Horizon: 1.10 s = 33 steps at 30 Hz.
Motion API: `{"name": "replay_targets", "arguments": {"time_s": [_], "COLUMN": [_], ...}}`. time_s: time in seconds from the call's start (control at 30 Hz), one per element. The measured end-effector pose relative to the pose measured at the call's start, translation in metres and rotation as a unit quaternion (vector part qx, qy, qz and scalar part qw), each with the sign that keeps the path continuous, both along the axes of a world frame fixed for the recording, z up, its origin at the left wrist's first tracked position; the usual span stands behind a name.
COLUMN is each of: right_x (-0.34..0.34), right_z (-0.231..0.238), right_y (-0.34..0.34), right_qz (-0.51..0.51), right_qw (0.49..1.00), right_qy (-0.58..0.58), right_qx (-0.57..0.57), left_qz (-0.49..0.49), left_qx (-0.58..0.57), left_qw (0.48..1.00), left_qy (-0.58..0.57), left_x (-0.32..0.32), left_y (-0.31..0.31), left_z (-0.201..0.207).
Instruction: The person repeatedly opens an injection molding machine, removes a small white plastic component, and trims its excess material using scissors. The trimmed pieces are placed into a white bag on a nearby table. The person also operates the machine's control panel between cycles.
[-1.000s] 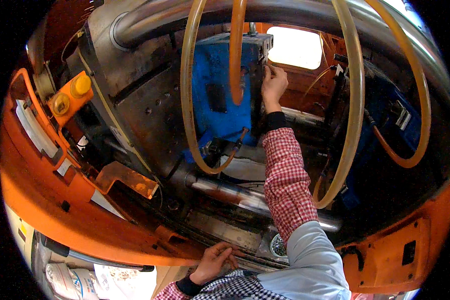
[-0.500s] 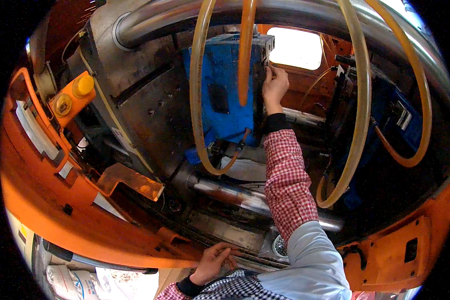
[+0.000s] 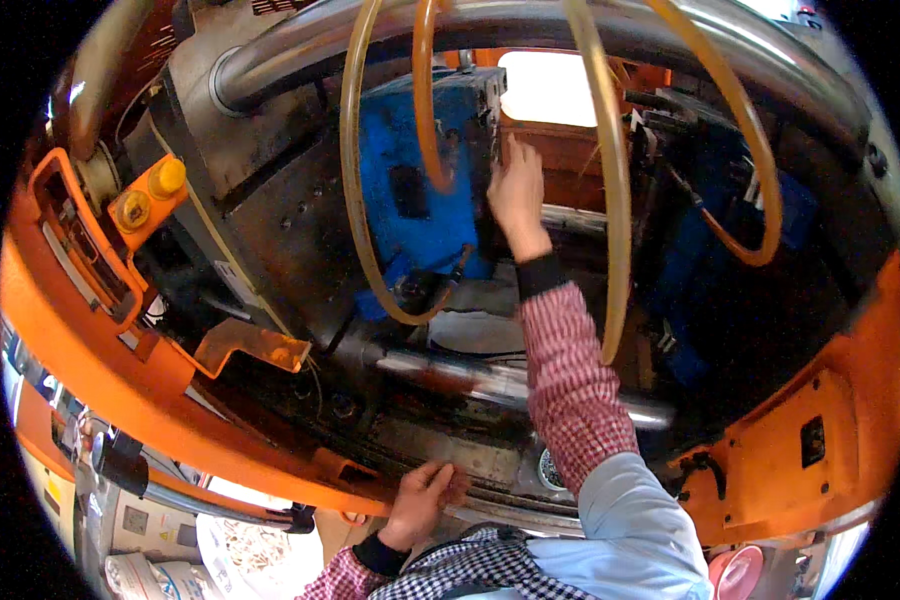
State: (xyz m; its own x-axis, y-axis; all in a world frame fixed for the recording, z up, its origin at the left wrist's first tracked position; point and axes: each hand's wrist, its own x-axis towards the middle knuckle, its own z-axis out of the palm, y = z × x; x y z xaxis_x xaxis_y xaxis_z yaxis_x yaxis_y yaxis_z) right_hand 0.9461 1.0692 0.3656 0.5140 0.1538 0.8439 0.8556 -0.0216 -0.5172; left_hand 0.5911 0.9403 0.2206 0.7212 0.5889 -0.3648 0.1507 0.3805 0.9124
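My right hand (image 3: 518, 200) reaches up into a machine, beside the dark inner face of a blue metal mould block (image 3: 420, 170). Its fingers point upward, somewhat apart and slightly blurred; I see nothing held in them. Whether the fingertips touch the block's face I cannot tell. Low in front, my left hand (image 3: 422, 503) rests by the machine's front edge with loosely bent, spread fingers and nothing visible in it. Amber hoses (image 3: 355, 180) hang in loops before the block. Facing it on the right stands a second blue block (image 3: 685, 270), mostly in shadow.
A thick steel bar (image 3: 530, 40) crosses above, and a lower bar (image 3: 450, 375) runs beneath my right forearm. An orange guard frame (image 3: 200, 430) curves along the left. At lower left is a white bag of small pale pieces (image 3: 255, 550); a pink basin (image 3: 738, 572) sits lower right.
The view has shifted, so hoses and blocks sit further left. My right hand's fingers, pinched near the block's upper edge before, now stretch upward lower on its face. My left hand stays at the edge.
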Motion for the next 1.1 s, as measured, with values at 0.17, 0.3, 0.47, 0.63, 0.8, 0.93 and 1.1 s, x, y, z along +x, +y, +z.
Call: {"name": "replay_targets", "arguments": {"time_s": [0.17, 0.3, 0.47, 0.63, 0.8, 0.93, 1.1], "right_x": [-0.138, -0.181, -0.192, -0.189, -0.127, -0.026, 0.018], "right_z": [-0.042, -0.104, -0.114, -0.111, -0.089, -0.036, -0.003], "right_y": [-0.121, -0.186, -0.201, -0.196, -0.126, -0.042, 0.033], "right_qz": [0.259, 0.408, 0.329, 0.312, 0.141, 0.015, 0.036], "right_qw": [0.956, 0.863, 0.895, 0.901, 0.988, 0.989, 0.966], "right_qy": [0.04, -0.03, 0.007, -0.078, -0.044, 0.09, 0.235], "right_qx": [-0.13, -0.297, -0.302, -0.291, -0.05, 0.116, 0.101], "left_qz": [0.039, 0.037, 0.061, 0.104, 0.072, -0.002, -0.004], "left_qx": [-0.046, -0.024, -0.087, -0.146, -0.076, -0.042, -0.011], "left_qw": [0.994, 0.986, 0.972, 0.961, 0.979, 0.996, 0.999], "left_qy": [-0.088, -0.158, -0.209, -0.212, -0.174, -0.077, -0.04], "left_x": [0.004, 0.017, 0.025, 0.03, 0.021, 0.014, -0.004], "left_y": [-0.002, 0.006, -0.001, 0.005, 0.005, -0.011, -0.011], "left_z": [0.0, -0.002, -0.006, -0.002, 0.018, 0.014, 0.006]}}
